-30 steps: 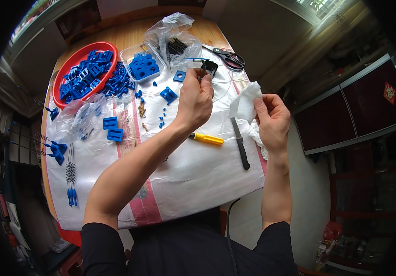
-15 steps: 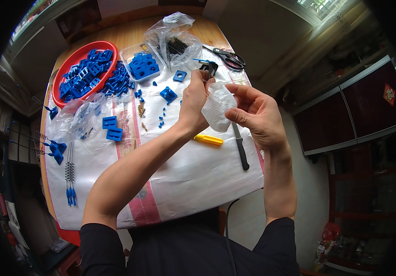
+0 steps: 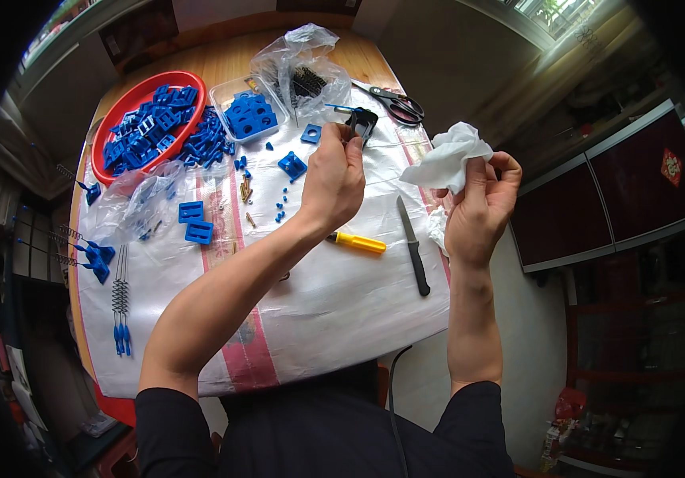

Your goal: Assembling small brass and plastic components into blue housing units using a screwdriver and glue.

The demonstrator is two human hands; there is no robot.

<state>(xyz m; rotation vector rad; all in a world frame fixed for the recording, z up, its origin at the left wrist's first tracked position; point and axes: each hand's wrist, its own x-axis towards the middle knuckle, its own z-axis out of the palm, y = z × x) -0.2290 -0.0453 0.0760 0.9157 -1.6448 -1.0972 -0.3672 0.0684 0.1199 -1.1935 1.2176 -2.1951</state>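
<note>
My left hand point(image 3: 334, 175) is closed in a pinch over the far middle of the table. Its fingertips meet at a small black object point(image 3: 363, 122), whose kind I cannot make out, with a thin blue strip beside it. Off to the right, my right hand point(image 3: 482, 211) pinches a crumpled white tissue point(image 3: 454, 155) from below, beyond the table's right side. Between my arms lie a yellow handle point(image 3: 360, 242) and a knife point(image 3: 414, 247) with a black grip. Close to the left hand are a blue square plate with a hole point(image 3: 311, 134) and another blue part point(image 3: 292, 166).
At the far left stands a red basin point(image 3: 97, 159) of blue parts, beside a clear tub point(image 3: 283, 115) and plastic bag point(image 3: 295, 44). Scissors point(image 3: 402, 106) lie far right. Springs with blue ends point(image 3: 121, 307) lie left. Another crumpled white tissue point(image 3: 437, 226) is near the right edge.
My right hand has carried the tissue to the right, away from the left hand. The knife blade now shows fully. My left hand stays in nearly the same place.
</note>
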